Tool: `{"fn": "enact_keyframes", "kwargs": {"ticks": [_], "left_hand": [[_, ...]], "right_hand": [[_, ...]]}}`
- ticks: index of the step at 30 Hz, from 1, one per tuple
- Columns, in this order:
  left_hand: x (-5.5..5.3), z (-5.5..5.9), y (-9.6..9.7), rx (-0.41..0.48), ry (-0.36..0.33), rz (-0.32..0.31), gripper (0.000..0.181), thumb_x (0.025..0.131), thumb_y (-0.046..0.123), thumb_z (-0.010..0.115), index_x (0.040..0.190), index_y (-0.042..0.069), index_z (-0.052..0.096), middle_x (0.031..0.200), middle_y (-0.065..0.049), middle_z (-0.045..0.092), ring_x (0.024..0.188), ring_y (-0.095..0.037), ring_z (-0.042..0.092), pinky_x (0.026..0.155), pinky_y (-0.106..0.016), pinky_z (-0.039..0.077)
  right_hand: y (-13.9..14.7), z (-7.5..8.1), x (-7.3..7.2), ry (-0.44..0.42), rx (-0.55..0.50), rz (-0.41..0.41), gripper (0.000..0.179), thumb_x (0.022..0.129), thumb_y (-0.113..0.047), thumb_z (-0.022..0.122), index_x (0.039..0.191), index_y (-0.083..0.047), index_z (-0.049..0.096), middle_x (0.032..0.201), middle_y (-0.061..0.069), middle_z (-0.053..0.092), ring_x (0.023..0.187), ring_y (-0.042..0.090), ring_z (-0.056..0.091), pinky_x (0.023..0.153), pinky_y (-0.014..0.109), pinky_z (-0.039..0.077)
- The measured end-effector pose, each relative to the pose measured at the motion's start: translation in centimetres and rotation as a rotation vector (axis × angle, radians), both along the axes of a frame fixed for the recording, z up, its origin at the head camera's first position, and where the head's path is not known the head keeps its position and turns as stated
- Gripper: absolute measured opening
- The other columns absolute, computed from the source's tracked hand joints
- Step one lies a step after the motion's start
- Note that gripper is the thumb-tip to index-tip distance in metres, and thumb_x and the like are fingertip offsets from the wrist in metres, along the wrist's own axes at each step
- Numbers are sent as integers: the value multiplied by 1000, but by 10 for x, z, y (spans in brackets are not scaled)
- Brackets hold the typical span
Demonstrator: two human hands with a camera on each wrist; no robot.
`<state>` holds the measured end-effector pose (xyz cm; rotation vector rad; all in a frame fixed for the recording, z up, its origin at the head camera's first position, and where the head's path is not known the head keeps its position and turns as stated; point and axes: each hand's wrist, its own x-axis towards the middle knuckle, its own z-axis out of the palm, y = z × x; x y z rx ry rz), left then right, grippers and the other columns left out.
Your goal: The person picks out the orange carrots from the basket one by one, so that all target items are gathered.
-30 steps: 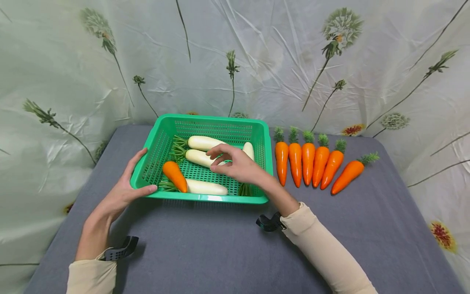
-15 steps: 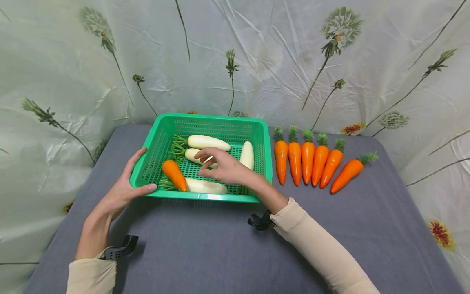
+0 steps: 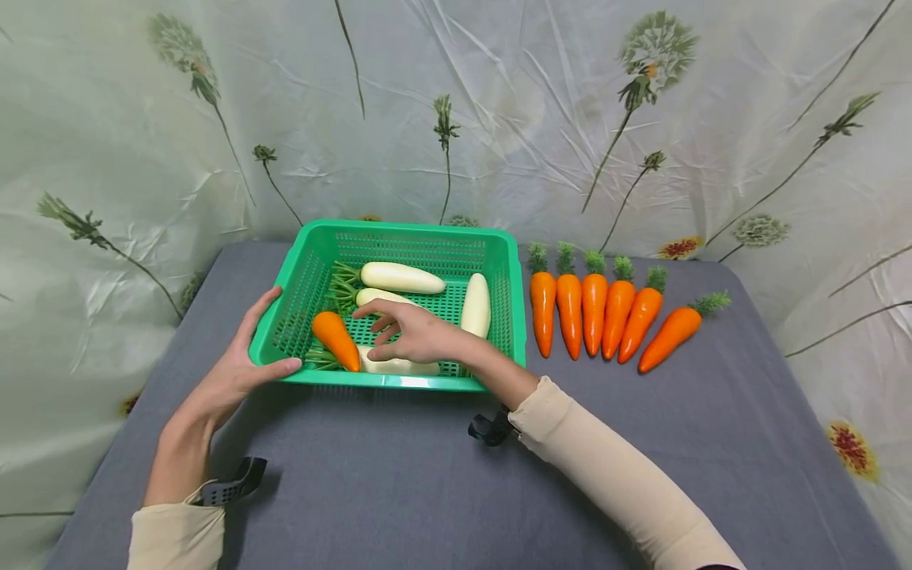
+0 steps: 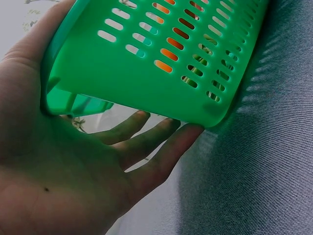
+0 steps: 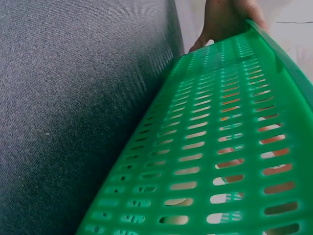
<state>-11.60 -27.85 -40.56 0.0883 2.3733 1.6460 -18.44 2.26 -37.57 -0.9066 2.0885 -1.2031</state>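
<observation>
My left hand [image 3: 231, 372] grips the left end of a green plastic basket [image 3: 413, 228], thumb over the rim. In the left wrist view its fingers lie along the outside of the slotted wall [image 4: 122, 73]. Loosely bent and holding nothing, my right hand [image 3: 416, 331] hovers inside the basket, just right of a leafless orange carrot [image 3: 336, 340]. That carrot lies across the leafy end of a white radish [image 3: 413, 368] at the near side. A second radish [image 3: 402, 277] lies at the back, another is partly hidden by my right hand, and one more [image 3: 476, 305] lies at the right.
Several carrots with green tops [image 3: 594, 313] lie in a row right of the basket, the rightmost one slanted and set apart. A grey cloth [image 3: 399, 475] covers the table. Behind hangs a pale curtain [image 3: 527, 119] printed with dandelions.
My right hand has moved left and toward me inside the basket, from over the middle radishes to beside the carrot. The left hand stays on the rim.
</observation>
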Motion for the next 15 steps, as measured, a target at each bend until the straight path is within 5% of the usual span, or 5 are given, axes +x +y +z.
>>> {"fn": "enact_keyframes", "kwargs": {"ticks": [10, 15], "left_hand": [[-1, -1, 1, 6, 5, 0, 103, 98, 16, 71, 163, 53, 0, 173, -17, 2, 142, -28, 30, 90, -11, 40], [-1, -2, 0, 4, 9, 0, 104, 97, 15, 71, 163, 53, 0, 173, -16, 2, 141, -22, 31, 90, -11, 40]], "right_hand": [[-8, -4, -4, 30, 11, 48, 54, 100, -9, 70, 150, -12, 53, 155, 11, 54, 132, 29, 63, 103, 25, 51], [-13, -5, -3, -42, -3, 80, 50, 102, -1, 59, 150, -15, 56, 158, 4, 52, 135, 25, 60, 92, 22, 51]]}}
